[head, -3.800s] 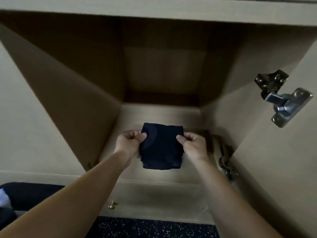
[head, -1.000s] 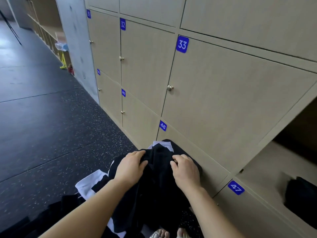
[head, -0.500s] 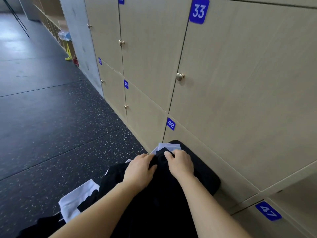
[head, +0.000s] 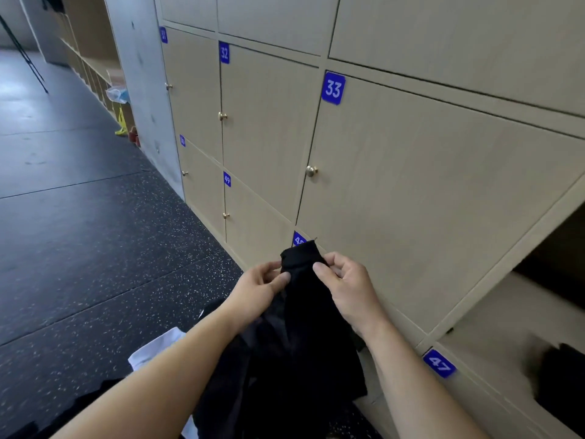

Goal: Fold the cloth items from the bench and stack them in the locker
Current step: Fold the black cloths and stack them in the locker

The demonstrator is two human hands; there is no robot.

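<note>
Your fingertips (head: 319,268) are clamped on the top edge of the black cloth (head: 300,327), left hand (head: 256,288) and right hand (head: 346,288) pinching close together; it hangs limp before the closed locker doors (head: 411,185). It looks light and floppy (nothing stiff), so take its 2 top corners.

Blue plates with white numbers sit at the upper left corners of the pale locker doors (head: 427,191). In the upper row the "33" plate (head: 333,88) is nearest and clearest. The "32" plate (head: 224,52) is farther left, and the farthest plate (head: 163,35) is blurred but seems to read 31.

In the lower row the "47" plate (head: 439,363) is at the near right and the "49" plate (head: 227,179) is under 32. The small plate (head: 182,141) beyond it looks like 50. The half-hidden plate (head: 298,239) shows only a 4 above the black cloth (head: 300,327).
</note>
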